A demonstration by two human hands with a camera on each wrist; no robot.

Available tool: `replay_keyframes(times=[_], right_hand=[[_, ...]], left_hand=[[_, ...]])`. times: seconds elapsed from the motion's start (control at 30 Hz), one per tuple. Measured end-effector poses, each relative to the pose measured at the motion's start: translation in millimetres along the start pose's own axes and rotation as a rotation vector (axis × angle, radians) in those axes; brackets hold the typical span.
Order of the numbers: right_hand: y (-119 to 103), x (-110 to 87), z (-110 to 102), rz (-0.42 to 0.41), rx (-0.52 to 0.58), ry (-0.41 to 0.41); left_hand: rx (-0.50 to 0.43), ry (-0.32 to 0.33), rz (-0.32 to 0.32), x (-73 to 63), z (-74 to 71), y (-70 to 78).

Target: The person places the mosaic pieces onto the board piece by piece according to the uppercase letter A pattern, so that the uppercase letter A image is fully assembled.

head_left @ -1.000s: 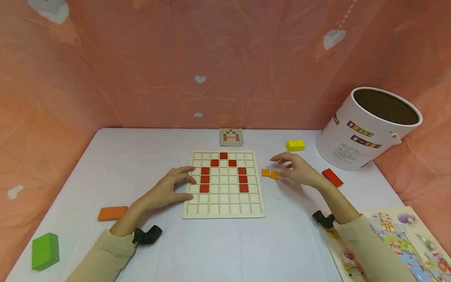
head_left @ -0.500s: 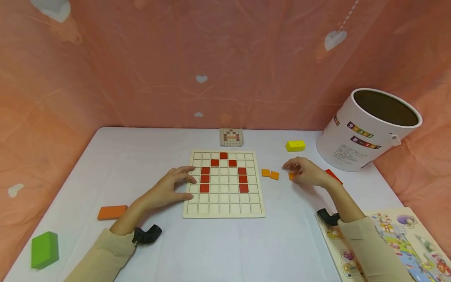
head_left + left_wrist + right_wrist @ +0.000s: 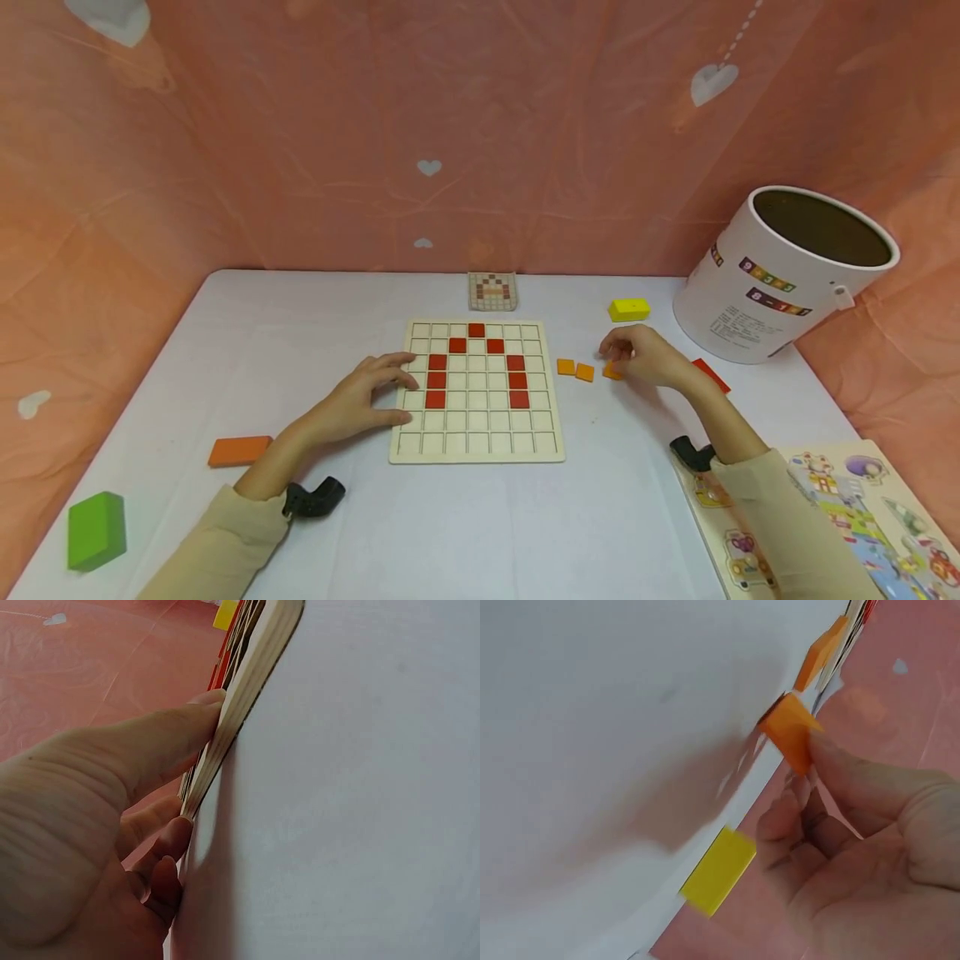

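Observation:
A cream wooden grid board (image 3: 476,450) lies mid-table, red square tiles (image 3: 436,381) set in it as an arch. My left hand (image 3: 356,393) rests at its left edge, fingers spread; in the left wrist view the thumb (image 3: 172,739) touches the board's side. To the right of the board, my right hand (image 3: 647,358) pinches a small orange square tile (image 3: 789,729) between thumb and fingers, low over the table. Two more orange tiles (image 3: 585,372) lie between that hand and the board. A small card (image 3: 492,292) printed with a similar grid pattern stands behind the board.
Behind the right hand sits a yellow block (image 3: 628,310); a red block (image 3: 710,377) is partly hidden by the wrist. A white bucket (image 3: 738,292) stands back right, a picture puzzle (image 3: 870,475) front right. At left lie an orange block (image 3: 238,452) and a green block (image 3: 96,531).
My right hand first drew back rightward from beside the two orange tiles, a third orange tile then showing under its fingers. It has since shifted slightly left with that tile. The left hand stays put.

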State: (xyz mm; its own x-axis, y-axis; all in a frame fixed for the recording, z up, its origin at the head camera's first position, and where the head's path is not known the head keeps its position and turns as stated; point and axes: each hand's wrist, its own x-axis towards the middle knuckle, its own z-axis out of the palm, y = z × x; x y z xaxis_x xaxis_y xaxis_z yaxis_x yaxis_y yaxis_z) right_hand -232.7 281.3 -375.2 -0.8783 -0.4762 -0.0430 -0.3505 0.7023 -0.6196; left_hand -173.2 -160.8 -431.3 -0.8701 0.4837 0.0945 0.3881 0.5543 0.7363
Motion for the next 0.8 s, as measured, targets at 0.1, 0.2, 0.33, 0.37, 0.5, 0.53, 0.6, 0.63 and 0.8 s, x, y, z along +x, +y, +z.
replay_keyframes(times=[0.1, 0.2, 0.33, 0.37, 0.5, 0.53, 0.6, 0.63, 0.8], right_hand=[[-12, 11.4, 5, -0.016, 0.006, -0.011], [-29, 27.0, 14, -0.061, 0.021, -0.028], [-57, 50.5, 29, -0.145, 0.056, -0.087], [-64, 56.2, 34, -0.159, 0.074, -0.109], [-90, 76.8, 55, -0.218, 0.150, -0.198], [-96, 81.1, 60, -0.232, 0.160, -0.217], [-106, 88.2, 69, -0.270, 0.165, -0.252], [-110, 91.1, 73, -0.280, 0.166, -0.271], [-123, 98.9, 88, -0.313, 0.135, -0.317]], left_hand=[[0.007, 0.004, 0.001, 0.5, 0.4, -0.5], [0.006, 0.005, 0.002, 1.0, 1.0, -0.4], [0.011, 0.007, 0.000, 1.2, 1.4, -0.6], [0.009, 0.007, -0.003, 1.1, 1.3, -0.4], [0.014, 0.013, 0.003, 1.1, 0.5, 0.2], [0.016, 0.012, 0.006, 1.3, 0.4, 0.3], [0.020, 0.012, 0.010, 1.6, 0.2, 0.0], [0.015, 0.011, 0.007, 1.6, 0.1, 0.0], [0.019, 0.012, 0.018, 1.3, -0.1, -1.1]])
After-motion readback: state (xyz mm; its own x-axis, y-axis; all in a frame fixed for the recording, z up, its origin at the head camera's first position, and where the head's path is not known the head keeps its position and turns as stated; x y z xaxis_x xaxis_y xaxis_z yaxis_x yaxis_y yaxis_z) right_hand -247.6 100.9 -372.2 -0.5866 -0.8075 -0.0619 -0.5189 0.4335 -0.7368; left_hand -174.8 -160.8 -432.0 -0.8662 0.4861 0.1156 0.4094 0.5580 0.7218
